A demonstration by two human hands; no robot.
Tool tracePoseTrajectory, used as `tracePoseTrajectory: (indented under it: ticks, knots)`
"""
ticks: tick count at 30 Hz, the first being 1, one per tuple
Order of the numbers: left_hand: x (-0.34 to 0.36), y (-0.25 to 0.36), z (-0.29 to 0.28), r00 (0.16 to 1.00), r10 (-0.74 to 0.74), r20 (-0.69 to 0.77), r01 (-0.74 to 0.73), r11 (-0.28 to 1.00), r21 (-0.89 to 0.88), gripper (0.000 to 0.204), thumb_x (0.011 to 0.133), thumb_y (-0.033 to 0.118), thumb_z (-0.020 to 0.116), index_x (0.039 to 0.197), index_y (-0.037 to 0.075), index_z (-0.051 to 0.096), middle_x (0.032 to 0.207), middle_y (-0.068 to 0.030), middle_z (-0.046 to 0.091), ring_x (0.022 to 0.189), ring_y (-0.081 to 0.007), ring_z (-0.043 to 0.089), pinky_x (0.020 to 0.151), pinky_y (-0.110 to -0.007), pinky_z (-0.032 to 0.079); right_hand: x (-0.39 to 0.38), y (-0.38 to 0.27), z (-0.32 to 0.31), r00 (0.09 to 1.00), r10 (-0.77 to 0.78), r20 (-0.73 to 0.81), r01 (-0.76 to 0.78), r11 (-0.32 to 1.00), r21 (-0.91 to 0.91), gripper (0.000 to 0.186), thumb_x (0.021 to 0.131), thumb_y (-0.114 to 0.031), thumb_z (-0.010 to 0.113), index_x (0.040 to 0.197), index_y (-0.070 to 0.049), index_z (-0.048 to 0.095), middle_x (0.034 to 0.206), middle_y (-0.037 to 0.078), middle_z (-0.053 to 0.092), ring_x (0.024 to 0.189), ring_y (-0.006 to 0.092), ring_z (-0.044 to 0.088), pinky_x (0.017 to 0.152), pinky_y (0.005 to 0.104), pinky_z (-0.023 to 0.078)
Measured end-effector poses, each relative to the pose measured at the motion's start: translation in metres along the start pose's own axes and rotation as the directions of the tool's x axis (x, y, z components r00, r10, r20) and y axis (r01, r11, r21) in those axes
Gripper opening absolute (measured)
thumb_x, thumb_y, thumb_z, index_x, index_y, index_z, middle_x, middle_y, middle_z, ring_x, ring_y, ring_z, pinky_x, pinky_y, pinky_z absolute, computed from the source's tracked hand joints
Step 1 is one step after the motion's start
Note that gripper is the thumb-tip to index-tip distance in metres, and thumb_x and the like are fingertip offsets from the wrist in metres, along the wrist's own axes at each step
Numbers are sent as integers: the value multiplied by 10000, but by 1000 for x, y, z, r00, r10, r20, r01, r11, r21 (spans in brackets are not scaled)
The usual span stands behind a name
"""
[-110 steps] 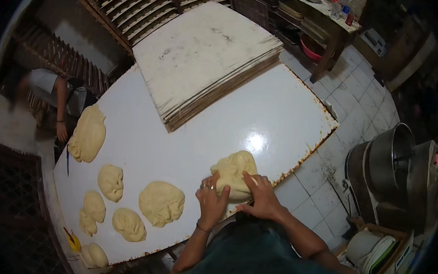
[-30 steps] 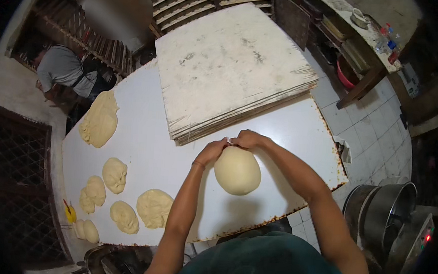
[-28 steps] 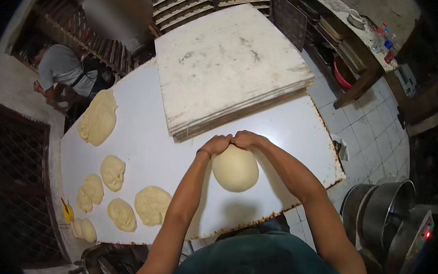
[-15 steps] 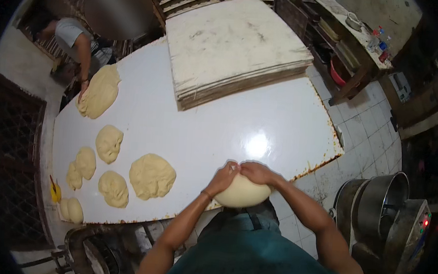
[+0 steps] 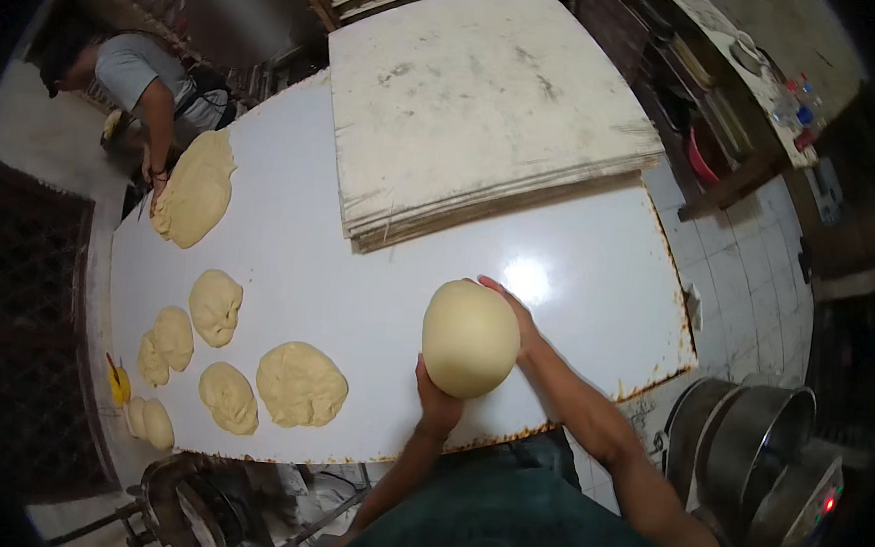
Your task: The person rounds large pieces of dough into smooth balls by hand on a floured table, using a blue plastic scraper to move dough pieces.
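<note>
"How's the grip?"

"Cupped wide — the left hand (image 5: 438,401) lies against the near-left side of a smooth, round, pale-yellow dough ball (image 5: 471,339), the right hand (image 5: 517,307) against its far right, fingers partly hidden."

"And the ball?"

"Above the near part of the glossy white desk (image 5: 386,300); I can't tell if they touch. The step looks like handling a rounded piece; shifting it would call for even support from both palms."

"What's around?"

"Left, a broad, creased, yellow dough lump (image 5: 301,385). Far left, a long, soft, yellow dough slab (image 5: 194,190), a co-worker's hand (image 5: 158,184) at its edge. Flour-dusted, flat wooden boards (image 5: 487,116) block the far middle."
</note>
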State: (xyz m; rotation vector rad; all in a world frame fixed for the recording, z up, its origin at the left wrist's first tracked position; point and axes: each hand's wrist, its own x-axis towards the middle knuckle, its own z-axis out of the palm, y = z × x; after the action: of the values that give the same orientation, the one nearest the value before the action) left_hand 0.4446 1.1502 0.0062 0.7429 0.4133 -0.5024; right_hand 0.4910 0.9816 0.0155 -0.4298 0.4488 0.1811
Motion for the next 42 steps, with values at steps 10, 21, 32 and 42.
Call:
tracePoseTrajectory:
  ticks: [10,21,32,42]
  knots:
    - [133,102,57,978,-201,-53,72,90,993,481,948,412,402,1062,-3,615,971,-77,632,910,-167,557,856,-288,429,79,-71,22,956,291,-24,-49,76,-996,586,904,-501,410,980,28,652,960,174,643,884,236,600,792,339,470]
    - [-23,-4,-30,954,-233,191,-94,375,922,495,944,405,433,1136,-31,564,1076,-115,590,950,-172,526,863,-298,416,-81,1,-14,937,318,148,247,-300,-921,519,887,-469,360,1045,-75,659,1095,211,608,1056,366,548,923,420,407]
    - [-42,-49,-18,944,331,-9,-329,937,-117,603,970,463,206,1363,31,356,1368,-122,397,1253,-239,381,1047,-374,302,-83,41,-75,999,23,22,-24,999,48,478,990,-339,244,1375,-72,336,1387,109,394,1289,252,359,1084,396,281]
    - [-23,15,-61,929,369,-17,-241,639,731,495,949,220,420,1366,-30,325,1377,-107,407,1263,-154,368,978,-312,372,65,-31,-28,911,92,403,351,343,-871,462,958,-395,382,1244,-56,514,1240,108,537,1117,196,519,929,344,436]
